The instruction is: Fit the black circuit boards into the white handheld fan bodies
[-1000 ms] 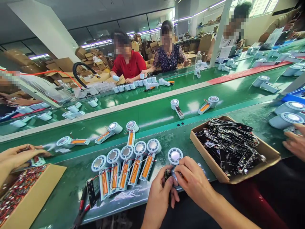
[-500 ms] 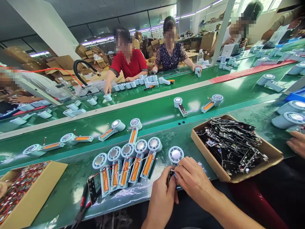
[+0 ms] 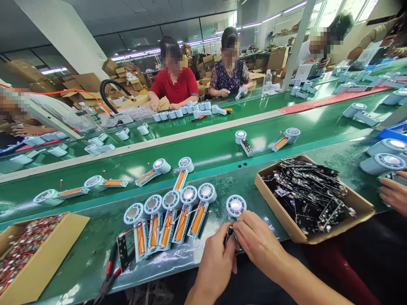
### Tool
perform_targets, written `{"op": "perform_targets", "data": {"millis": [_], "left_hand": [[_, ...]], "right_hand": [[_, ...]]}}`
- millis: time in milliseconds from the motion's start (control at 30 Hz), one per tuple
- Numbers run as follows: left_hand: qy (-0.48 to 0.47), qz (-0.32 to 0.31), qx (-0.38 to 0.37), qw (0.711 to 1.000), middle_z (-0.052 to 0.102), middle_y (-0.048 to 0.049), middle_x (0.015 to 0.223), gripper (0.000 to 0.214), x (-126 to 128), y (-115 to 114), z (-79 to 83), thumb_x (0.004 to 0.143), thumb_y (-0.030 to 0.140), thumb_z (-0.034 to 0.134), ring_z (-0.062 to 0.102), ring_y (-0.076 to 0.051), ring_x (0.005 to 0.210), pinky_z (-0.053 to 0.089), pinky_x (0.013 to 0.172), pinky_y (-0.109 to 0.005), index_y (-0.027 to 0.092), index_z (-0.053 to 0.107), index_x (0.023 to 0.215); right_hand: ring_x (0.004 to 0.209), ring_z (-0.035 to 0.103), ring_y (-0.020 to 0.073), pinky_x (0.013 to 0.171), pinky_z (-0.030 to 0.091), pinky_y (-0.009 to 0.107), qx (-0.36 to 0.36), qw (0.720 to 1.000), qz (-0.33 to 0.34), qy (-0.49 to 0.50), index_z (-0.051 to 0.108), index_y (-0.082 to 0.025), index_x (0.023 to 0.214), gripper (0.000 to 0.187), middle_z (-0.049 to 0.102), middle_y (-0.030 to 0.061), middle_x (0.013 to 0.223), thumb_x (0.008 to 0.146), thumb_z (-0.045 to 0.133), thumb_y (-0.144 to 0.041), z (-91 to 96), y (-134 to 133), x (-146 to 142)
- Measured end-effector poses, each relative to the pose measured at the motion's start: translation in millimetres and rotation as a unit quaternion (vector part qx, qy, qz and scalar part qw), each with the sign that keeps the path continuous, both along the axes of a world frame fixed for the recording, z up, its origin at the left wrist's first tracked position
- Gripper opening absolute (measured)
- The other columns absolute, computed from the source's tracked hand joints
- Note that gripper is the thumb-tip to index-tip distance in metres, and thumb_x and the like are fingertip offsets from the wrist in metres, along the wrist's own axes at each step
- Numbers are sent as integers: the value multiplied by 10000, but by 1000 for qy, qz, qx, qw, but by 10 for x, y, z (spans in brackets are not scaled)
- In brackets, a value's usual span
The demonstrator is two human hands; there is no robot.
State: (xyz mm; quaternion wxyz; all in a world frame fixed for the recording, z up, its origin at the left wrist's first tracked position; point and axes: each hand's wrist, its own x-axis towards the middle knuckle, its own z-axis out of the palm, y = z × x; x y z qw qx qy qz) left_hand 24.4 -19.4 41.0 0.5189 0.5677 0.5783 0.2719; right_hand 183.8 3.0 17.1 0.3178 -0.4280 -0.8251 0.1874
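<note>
A pale blue handheld fan [image 3: 236, 205] with a round grille and silvery centre is under my fingers at the bench edge. My left hand [image 3: 218, 254] is closed around its handle, where a black circuit board [image 3: 229, 232] shows between the fingers. Pressed close against the same spot, my right hand [image 3: 259, 237] has its fingers pinched together; their tips and whatever they grip are hidden. To the left lies a row of similar fans [image 3: 206, 192] with orange batteries and thin wires in open handles. Another black circuit board [image 3: 121, 250] stands beside red-handled pliers [image 3: 110, 277].
A cardboard box [image 3: 343, 236] of black circuit boards stands at right, another box [image 3: 54, 258] of wired parts at left. Beyond the bench runs a green conveyor belt [image 3: 203, 150] carrying spaced fans. A co-worker's hand [image 3: 394, 190] is at far right; other people sit across.
My hands stay almost in place on the fan. Fans on the belt have shifted slightly right. Across the belt, one person's arm has drawn back from a fan; another has lifted a fan.
</note>
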Motion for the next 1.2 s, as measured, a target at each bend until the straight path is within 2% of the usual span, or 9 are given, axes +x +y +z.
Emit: {"op": "perform_targets", "data": {"millis": [67,100,167,267,467,633,967,1133,1200], "left_hand": [[-53,22,-23,998,626,32,675,299,-19,42,-31,977,365,459,492,-94,373,321,382,-200,217,611,1187],[-72,33,-35,996,648,20,708,334,-32,63,-47,970,376,463,480,-87,358,294,353,-192,208,583,1233],[-87,45,-60,993,647,26,622,429,-59,96,-76,964,397,457,441,-87,324,265,326,-177,176,510,1328],[-85,35,-77,993,588,57,466,506,-78,107,-108,962,410,447,392,-86,294,269,334,-168,124,460,1379],[-104,34,-72,991,620,39,521,516,-47,84,-127,951,407,465,427,-80,313,302,358,-176,113,461,1375],[-104,46,-65,991,621,41,538,489,-39,59,-104,953,418,481,451,-86,332,340,378,-181,152,462,1362],[-144,85,-32,985,661,20,588,418,7,-104,-91,963,506,510,458,-73,358,339,374,-162,205,448,1247],[-163,142,-10,976,712,-49,835,480,32,-92,-102,916,515,582,580,-109,456,398,351,-179,219,486,1282],[-145,149,-6,978,697,-24,730,483,28,-91,-132,919,508,580,543,-100,434,404,369,-177,201,521,1287]], "right_hand": [[852,550,200,749,478,346,-74,994,23,72,621,-199,1057,162,573,58,964,989,496,-121,74,6,114],[902,575,200,800,507,349,-115,986,35,114,604,-224,1163,228,585,60,1037,961,561,-128,112,5,185],[1008,608,207,904,538,360,-191,960,53,200,537,-271,1316,416,594,66,1159,929,628,-149,162,-12,325],[1067,642,207,962,560,366,-232,930,48,280,540,-273,1334,368,620,85,1197,986,514,-159,137,-59,453],[1158,622,210,994,544,356,-93,981,24,170,651,-276,1224,333,620,91,1241,999,462,-119,-41,-86,427],[979,675,187,796,592,272,-22,988,30,147,706,-254,1080,257,661,79,1074,1003,496,-128,-26,-36,349],[836,652,179,721,551,289,4,992,21,121,691,-230,1005,198,699,48,900,1019,506,-160,120,79,102],[830,628,190,732,539,316,14,995,9,96,697,-224,1026,212,681,58,898,1014,498,-151,107,83,59],[821,614,195,736,525,327,14,997,2,81,692,-217,1002,202,671,58,891,1011,502,-149,97,81,42]]}}
